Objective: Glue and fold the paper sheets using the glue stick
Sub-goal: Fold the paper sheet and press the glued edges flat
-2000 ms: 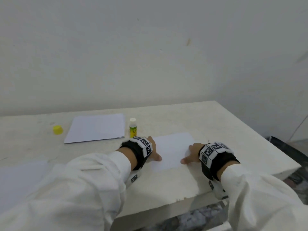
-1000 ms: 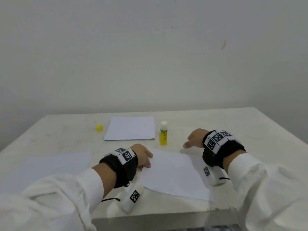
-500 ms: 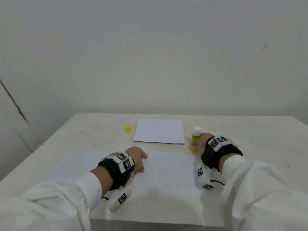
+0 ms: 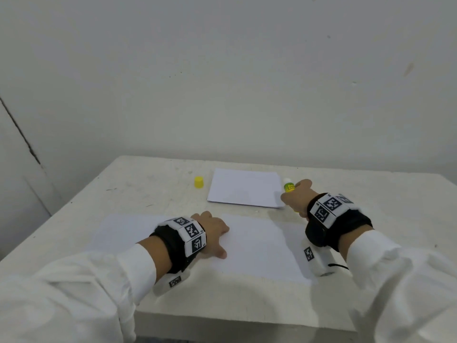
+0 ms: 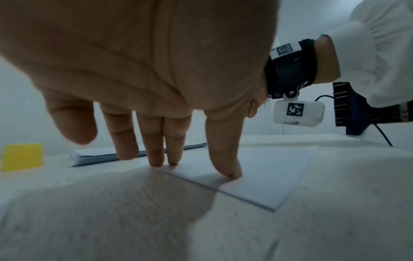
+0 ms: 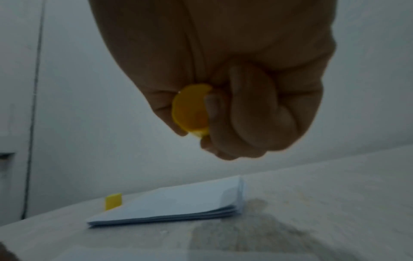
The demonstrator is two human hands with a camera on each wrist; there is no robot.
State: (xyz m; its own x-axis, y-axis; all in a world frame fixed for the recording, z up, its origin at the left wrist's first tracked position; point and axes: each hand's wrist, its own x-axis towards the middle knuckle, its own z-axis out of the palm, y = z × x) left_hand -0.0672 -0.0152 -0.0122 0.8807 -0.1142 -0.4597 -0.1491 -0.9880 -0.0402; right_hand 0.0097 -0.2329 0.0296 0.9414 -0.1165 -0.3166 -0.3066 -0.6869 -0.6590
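Observation:
A white paper sheet [image 4: 259,251] lies flat near the table's front edge. My left hand [image 4: 212,233] rests on its left part, and straight fingertips [image 5: 230,174] press the sheet [image 5: 263,176] down. My right hand [image 4: 296,199] grips the green and yellow glue stick [image 4: 288,187] above the table, beyond the sheet's far right corner. From the right wrist, curled fingers [image 6: 245,109] wrap the stick, whose yellow bottom [image 6: 190,109] faces the camera. The stick's white tip shows uncapped.
A stack of folded white sheets [image 4: 244,188] lies at the back middle of the white table [image 4: 395,199]. A yellow cap [image 4: 199,182] stands left of the stack. Another sheet [image 4: 118,231] lies at the left, beside my left wrist. A wall is close behind.
My right hand left the sheet, reached back to the glue stick, closed round it and lifted it off the table. My left hand stayed pressing the sheet. The head view swung left.

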